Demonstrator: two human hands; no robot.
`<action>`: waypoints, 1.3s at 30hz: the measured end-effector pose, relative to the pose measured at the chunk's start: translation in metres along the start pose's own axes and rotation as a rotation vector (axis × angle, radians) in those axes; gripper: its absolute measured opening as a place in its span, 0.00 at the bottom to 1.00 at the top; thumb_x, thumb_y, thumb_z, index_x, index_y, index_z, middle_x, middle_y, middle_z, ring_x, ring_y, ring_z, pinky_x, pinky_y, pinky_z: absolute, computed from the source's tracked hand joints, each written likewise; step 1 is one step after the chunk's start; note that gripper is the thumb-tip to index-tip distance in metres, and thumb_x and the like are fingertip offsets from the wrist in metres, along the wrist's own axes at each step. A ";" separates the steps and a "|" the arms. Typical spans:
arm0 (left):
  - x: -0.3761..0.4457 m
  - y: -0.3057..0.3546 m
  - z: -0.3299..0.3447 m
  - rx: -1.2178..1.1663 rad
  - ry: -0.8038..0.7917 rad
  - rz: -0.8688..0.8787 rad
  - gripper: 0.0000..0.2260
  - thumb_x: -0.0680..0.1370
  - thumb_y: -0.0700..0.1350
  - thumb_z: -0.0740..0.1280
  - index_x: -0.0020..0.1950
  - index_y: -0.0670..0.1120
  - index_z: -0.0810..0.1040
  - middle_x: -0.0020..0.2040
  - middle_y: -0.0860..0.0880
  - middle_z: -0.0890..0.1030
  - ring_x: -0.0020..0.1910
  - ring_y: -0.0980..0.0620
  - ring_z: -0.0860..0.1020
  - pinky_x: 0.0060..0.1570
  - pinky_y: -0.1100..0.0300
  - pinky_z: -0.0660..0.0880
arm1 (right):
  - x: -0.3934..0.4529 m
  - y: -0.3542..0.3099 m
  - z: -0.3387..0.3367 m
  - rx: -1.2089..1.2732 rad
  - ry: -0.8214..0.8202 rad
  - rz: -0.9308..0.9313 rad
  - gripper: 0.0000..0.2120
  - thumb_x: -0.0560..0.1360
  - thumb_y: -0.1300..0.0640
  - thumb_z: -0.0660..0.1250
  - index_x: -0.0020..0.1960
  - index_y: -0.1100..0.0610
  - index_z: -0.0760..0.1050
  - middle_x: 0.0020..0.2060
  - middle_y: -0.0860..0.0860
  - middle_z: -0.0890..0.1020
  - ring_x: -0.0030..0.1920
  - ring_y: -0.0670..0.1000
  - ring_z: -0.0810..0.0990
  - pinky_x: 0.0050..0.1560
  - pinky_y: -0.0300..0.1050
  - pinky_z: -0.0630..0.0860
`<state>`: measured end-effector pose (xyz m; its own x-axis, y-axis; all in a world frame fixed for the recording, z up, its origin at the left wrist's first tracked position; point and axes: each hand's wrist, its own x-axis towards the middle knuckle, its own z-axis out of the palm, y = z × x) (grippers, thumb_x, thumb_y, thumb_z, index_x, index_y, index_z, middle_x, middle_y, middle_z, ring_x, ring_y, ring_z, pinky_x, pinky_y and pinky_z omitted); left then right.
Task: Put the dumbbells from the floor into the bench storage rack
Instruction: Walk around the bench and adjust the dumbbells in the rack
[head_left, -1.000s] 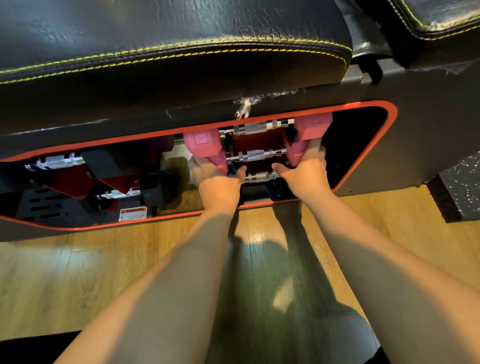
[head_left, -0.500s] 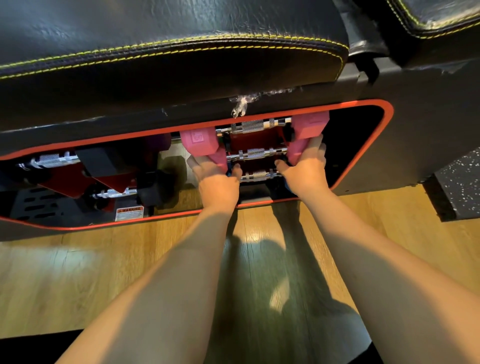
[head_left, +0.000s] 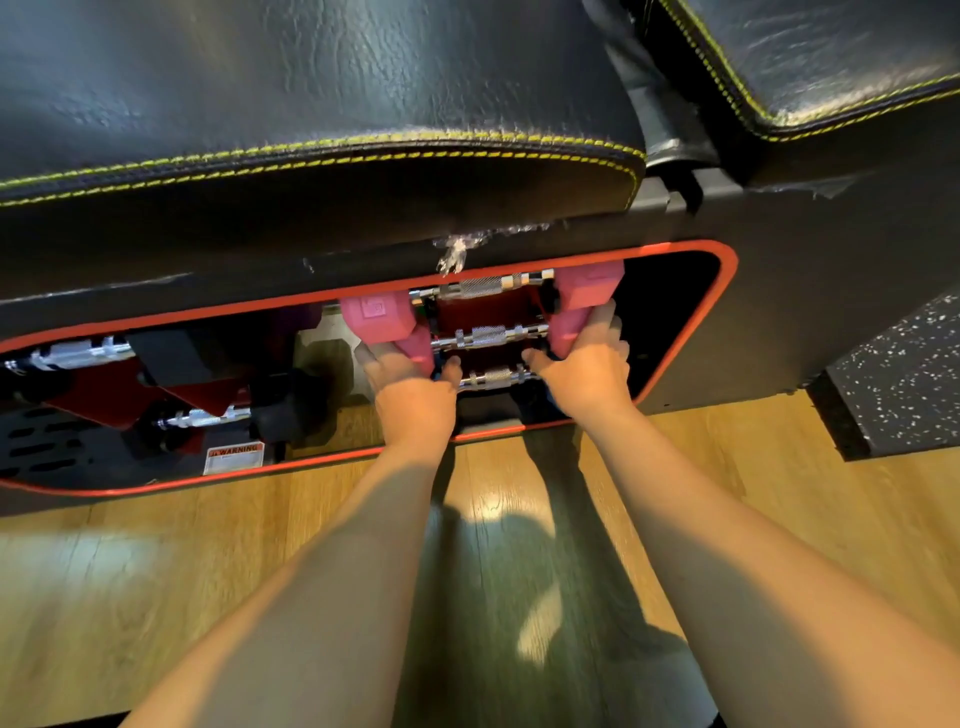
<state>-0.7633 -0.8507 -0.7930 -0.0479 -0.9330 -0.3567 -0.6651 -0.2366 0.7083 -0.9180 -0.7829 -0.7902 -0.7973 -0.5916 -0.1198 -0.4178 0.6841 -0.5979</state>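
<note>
Dumbbells: two pink ends (head_left: 382, 322) (head_left: 584, 299) are sitting inside the rack (head_left: 719, 291).
Left hand (head_left: 415, 400): fingers are curling around the left end.
Right hand (head_left: 589, 366): fingers are wrapping the right end.

Tight rack opening, crowded at centre

Chrome bars (head_left: 485, 336) and pink dumbbells (head_left: 384, 325) fill the middle; the dark gap (head_left: 670, 312) at 3 o'clock stays open.
</note>
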 end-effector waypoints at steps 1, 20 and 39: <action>0.001 -0.001 0.000 -0.068 0.019 -0.013 0.24 0.75 0.59 0.67 0.50 0.36 0.81 0.36 0.45 0.79 0.48 0.38 0.81 0.44 0.55 0.74 | -0.001 -0.001 -0.001 0.043 0.004 0.016 0.51 0.66 0.43 0.77 0.76 0.57 0.50 0.67 0.60 0.69 0.66 0.65 0.68 0.64 0.57 0.69; 0.019 -0.076 -0.130 -0.398 0.511 -0.069 0.12 0.74 0.32 0.60 0.43 0.44 0.82 0.44 0.44 0.83 0.49 0.43 0.80 0.53 0.57 0.74 | -0.139 -0.106 0.094 0.347 -0.676 0.243 0.06 0.75 0.54 0.69 0.43 0.57 0.79 0.46 0.61 0.83 0.47 0.61 0.82 0.47 0.50 0.80; 0.113 -0.135 -0.296 -0.266 0.503 0.188 0.57 0.59 0.48 0.82 0.78 0.46 0.48 0.70 0.46 0.61 0.73 0.48 0.62 0.73 0.52 0.62 | -0.182 -0.257 0.148 -0.045 -0.124 -0.267 0.44 0.66 0.24 0.55 0.58 0.63 0.72 0.52 0.64 0.81 0.56 0.65 0.77 0.51 0.56 0.78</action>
<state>-0.4582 -1.0049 -0.7484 0.2555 -0.9638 0.0758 -0.4672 -0.0544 0.8825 -0.6011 -0.9147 -0.7321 -0.5980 -0.7992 -0.0606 -0.6268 0.5134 -0.5861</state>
